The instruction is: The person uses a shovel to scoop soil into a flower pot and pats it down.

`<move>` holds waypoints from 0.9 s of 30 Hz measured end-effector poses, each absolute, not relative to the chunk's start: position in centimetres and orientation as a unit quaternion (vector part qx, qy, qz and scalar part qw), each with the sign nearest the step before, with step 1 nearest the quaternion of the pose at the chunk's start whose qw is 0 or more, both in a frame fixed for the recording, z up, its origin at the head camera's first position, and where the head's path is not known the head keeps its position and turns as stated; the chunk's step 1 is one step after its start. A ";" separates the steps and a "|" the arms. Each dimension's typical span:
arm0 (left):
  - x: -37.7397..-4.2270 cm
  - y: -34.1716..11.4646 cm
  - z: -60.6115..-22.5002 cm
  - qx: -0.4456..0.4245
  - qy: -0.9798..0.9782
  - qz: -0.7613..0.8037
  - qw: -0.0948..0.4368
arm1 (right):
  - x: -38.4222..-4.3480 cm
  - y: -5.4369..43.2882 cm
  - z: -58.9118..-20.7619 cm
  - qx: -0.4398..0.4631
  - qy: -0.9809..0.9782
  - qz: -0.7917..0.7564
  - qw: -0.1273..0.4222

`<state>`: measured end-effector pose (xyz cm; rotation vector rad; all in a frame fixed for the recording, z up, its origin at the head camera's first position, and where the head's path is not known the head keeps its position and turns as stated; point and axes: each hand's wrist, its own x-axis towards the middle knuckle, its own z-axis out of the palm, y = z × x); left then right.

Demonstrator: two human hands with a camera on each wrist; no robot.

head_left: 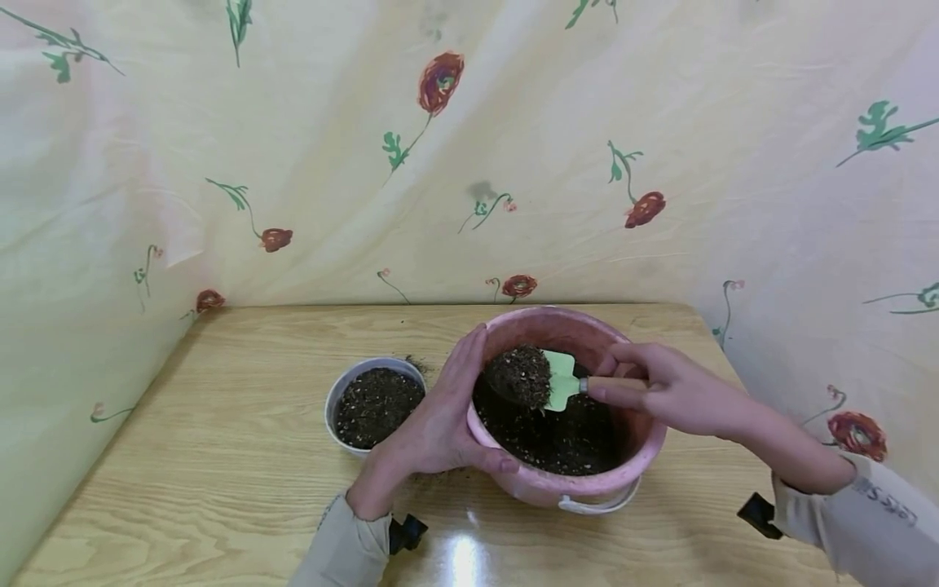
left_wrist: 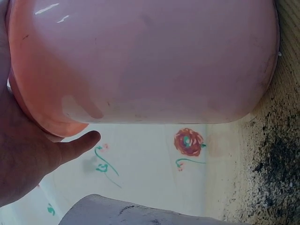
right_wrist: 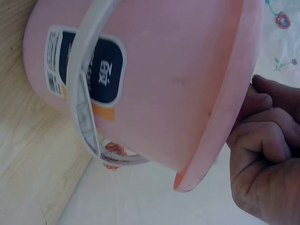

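Observation:
My right hand (head_left: 671,387) grips the wooden handle of a small garden trowel (head_left: 562,381) with a light green blade. A mound of dark potting soil (head_left: 522,375) sits on the blade, over the inside of a pink bucket (head_left: 506,483). More soil (head_left: 568,444) lies inside the bucket. Against the bucket's left side rests my left hand (head_left: 440,428), its fingers straight along the rim and the thumb at the front rim. In the right wrist view, curled fingers (right_wrist: 260,140) show beside the rim; the trowel is hidden there.
Left of the bucket stands a round bowl (head_left: 333,391) holding dark soil. Soil crumbs (left_wrist: 276,173) are scattered on the wooden table (head_left: 220,456). A light handle (head_left: 597,505) hangs at the bucket's front. Floral fabric (head_left: 330,122) encloses the back and sides.

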<state>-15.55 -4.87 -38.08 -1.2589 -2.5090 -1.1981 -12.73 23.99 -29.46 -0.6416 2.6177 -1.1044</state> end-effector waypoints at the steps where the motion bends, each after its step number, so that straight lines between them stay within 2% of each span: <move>1: -15.5 -4.9 -38.1 -0.412 -0.821 -0.393 0.046 | -12.5 24.0 -29.4 -0.217 0.892 -0.381 0.110; 11: -15.4 -4.9 -38.4 -0.413 -0.795 -0.439 0.076 | -11.1 23.1 -29.3 -0.205 0.893 -0.394 0.075; 19: -14.8 -5.6 -38.1 -0.364 -0.811 -0.455 0.056 | -10.6 22.4 -28.7 -0.218 0.887 -0.402 0.067; 27: -14.5 -7.2 -37.9 -0.331 -0.828 -0.446 0.072 | -10.6 20.8 -27.9 -0.231 0.888 -0.394 0.061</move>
